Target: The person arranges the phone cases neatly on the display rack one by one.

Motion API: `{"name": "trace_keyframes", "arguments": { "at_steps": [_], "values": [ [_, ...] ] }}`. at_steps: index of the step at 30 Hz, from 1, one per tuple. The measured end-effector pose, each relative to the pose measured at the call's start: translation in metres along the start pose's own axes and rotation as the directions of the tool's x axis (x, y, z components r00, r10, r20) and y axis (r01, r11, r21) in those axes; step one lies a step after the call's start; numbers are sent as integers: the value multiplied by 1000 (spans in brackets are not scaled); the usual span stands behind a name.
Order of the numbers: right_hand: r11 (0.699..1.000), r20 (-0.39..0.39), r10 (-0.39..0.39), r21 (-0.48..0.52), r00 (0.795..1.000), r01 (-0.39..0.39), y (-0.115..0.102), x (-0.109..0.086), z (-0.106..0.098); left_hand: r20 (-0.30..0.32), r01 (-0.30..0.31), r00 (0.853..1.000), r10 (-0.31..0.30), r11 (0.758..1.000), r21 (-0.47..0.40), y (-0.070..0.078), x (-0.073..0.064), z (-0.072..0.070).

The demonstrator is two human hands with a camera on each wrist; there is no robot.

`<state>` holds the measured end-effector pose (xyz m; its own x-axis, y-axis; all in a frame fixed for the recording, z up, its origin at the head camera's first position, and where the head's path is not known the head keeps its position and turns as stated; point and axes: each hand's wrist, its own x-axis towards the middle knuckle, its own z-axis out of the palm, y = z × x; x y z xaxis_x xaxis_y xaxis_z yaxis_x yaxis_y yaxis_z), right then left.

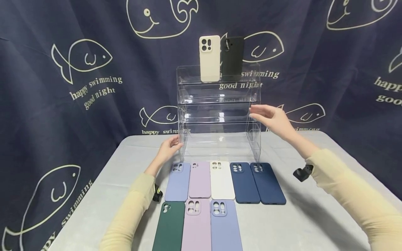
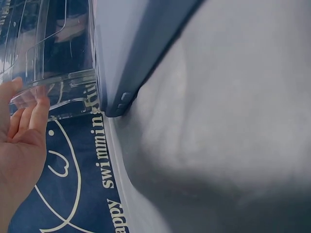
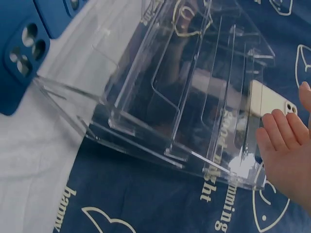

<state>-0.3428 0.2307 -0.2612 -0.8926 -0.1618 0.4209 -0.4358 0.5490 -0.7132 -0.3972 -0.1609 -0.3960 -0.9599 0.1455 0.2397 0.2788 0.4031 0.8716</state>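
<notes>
A clear stepped display rack (image 1: 216, 130) stands on the table in front of me. On its top tier, a cream phone case (image 1: 209, 64) and a black phone case (image 1: 233, 55) stand upright side by side. My left hand (image 1: 169, 149) is at the rack's lower left side, thumb and fingers about its edge; the left wrist view shows this hand (image 2: 24, 141) partly against the clear plastic. By the rack's right side, higher up, is my right hand (image 1: 273, 120). In the right wrist view this hand (image 3: 286, 155) has extended fingers and holds nothing.
Before the rack lies a row of phone cases: periwinkle (image 1: 177, 183), lilac (image 1: 199, 181), white (image 1: 222, 181) and two navy (image 1: 246, 184). Nearer me lie a green case (image 1: 169, 225), a lilac one and a periwinkle one. A dark printed curtain (image 1: 94, 146) hangs behind the table (image 1: 301, 223).
</notes>
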Motion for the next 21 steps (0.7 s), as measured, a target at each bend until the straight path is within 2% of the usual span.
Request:
{"name": "trace_keyframes", "arguments": {
  "at_steps": [2,5,12,21],
  "values": [
    [1000,21,6,13,1000,-6,-9,-9,2,16,-4,1000,4,1000,-1,4,-2,-1],
    [999,44,11,34,999,-13,-11,-16,6,31,-7,1000,7,1000,-11,4,-2,-1],
    [998,81,-9,61,997,4,-4,-31,18,34,-5,999,5,1000,8,-1,0,0],
    [997,155,-68,-12,986,71,-2,-55,37,52,14,999,-12,1000,-21,-1,-2,-1]
  ]
}}
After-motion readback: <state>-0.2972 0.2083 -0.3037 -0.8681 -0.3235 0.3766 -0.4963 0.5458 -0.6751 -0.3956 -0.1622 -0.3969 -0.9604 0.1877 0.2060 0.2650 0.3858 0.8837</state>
